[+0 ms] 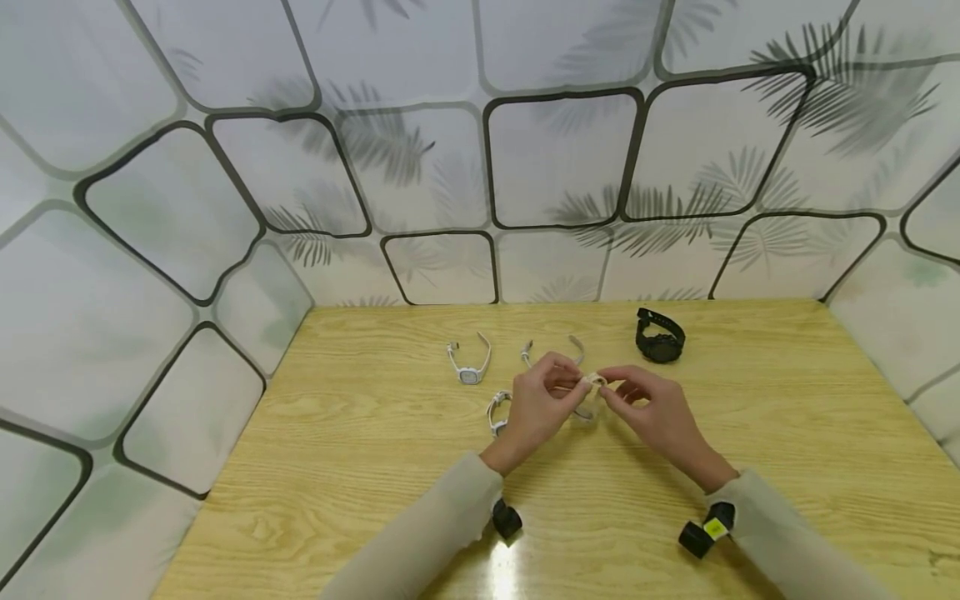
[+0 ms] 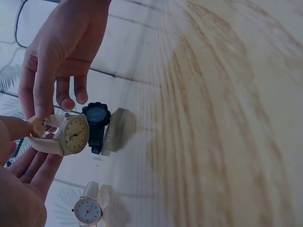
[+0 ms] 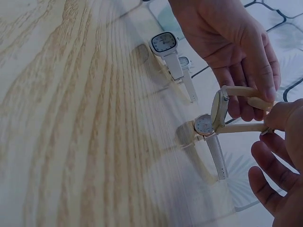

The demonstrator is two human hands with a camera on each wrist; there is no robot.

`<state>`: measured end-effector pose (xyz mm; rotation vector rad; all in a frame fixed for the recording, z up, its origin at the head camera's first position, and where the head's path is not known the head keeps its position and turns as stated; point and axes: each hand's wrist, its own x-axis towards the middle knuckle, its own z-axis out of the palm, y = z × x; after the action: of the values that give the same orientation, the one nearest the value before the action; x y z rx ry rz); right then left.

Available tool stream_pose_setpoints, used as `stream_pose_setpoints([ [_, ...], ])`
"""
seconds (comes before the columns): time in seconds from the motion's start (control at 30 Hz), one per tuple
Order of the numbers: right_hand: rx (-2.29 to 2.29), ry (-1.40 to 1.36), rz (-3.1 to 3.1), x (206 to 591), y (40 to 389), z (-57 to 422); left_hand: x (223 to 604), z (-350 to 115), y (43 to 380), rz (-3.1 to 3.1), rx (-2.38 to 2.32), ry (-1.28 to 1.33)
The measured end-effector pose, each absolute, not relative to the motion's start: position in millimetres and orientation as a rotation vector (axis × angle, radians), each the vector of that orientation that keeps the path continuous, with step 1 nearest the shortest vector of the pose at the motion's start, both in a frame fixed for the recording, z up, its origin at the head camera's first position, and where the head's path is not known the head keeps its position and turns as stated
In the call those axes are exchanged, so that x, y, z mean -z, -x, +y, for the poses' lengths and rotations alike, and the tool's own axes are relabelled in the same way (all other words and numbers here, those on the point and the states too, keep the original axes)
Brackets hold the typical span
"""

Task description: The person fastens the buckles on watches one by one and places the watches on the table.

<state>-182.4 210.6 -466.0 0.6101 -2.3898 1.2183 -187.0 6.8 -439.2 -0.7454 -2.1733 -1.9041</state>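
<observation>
A cream wristwatch (image 2: 75, 135) with a round, numbered dial hangs above the table, strap looped and its ends drawn together. My left hand (image 1: 542, 402) pinches one side of the strap between thumb and fingers. From the other side, my right hand (image 1: 656, 412) pinches the strap near its tip and buckle. In the right wrist view the watch (image 3: 219, 111) shows edge-on, with both strap halves running to the fingertips. Whether the buckle is fastened is hidden by the fingers.
Behind the hands, a pale-strapped watch (image 1: 576, 342) with a round rose-gold case stands on the wooden table (image 1: 337, 467). Two white square-cased watches (image 1: 469, 376) (image 1: 498, 410) are to the left. A black watch (image 1: 662, 343) sits at the back right, near the patterned wall covering (image 1: 562, 158).
</observation>
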Motion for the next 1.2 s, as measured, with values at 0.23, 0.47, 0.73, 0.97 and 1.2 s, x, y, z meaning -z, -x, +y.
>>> stream_pose_setpoints([
  [0.23, -1.154, -0.677, -2.352, 465.2, 183.0, 209.6, 458.8, 8.1, 196.2, -2.204, 1.873, 0.72],
  [0.47, -1.103, -0.712, -2.345, 466.0, 183.5, 209.6, 461.9, 8.3, 195.3, -2.185, 1.888, 0.701],
  [0.73, -1.079, -0.733, -2.337, 467.3, 184.5, 206.7, 454.6, 11.5, 192.9, -2.162, 1.895, 0.704],
  [0.97, -1.135, -0.669, -2.334, 467.8, 179.9, 203.6, 429.4, 5.5, 179.0, -2.135, 1.964, 0.732],
  [1.2, -1.179, -0.635, -2.319, 468.5, 178.9, 202.5, 426.5, 2.5, 177.9, -2.107, 2.04, 0.748],
])
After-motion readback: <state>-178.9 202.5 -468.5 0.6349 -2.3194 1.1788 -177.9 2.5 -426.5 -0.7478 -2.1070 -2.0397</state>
